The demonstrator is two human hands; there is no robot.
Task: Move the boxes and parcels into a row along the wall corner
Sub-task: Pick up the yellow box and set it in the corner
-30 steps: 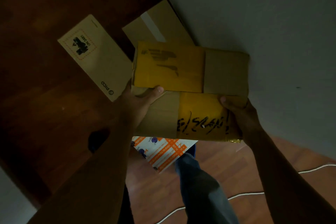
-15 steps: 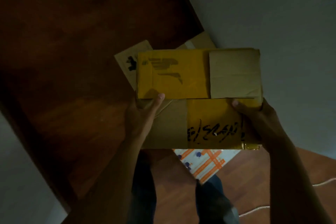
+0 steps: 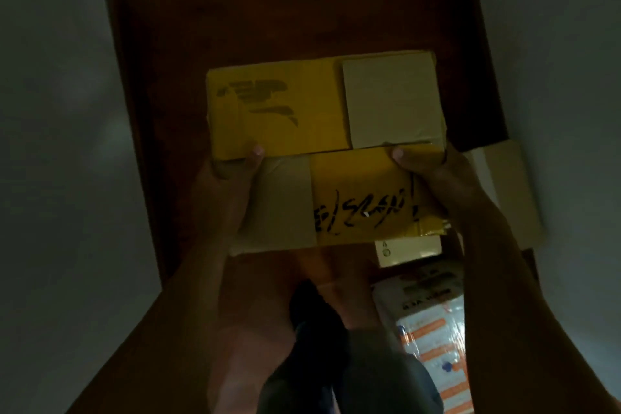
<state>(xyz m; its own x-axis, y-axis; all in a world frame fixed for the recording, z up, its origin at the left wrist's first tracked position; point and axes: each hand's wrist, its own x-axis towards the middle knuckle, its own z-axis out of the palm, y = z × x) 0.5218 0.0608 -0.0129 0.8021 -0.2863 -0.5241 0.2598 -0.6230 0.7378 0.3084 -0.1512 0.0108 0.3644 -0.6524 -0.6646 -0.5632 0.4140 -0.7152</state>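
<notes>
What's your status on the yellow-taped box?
Both hands, left and right, gripping yellow-taped box. Box off the floor. Orange-striped parcel lies below, near feet.

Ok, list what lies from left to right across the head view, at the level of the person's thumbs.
Grey wall → left hand → yellow-taped cardboard box → right hand → flat brown box against the right wall → right wall.

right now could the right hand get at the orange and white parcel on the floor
Probably not yet: the right hand and left hand are both gripping the yellow-taped box. The orange and white parcel lies uncovered below the right forearm, so only the box stands in the way.
</notes>
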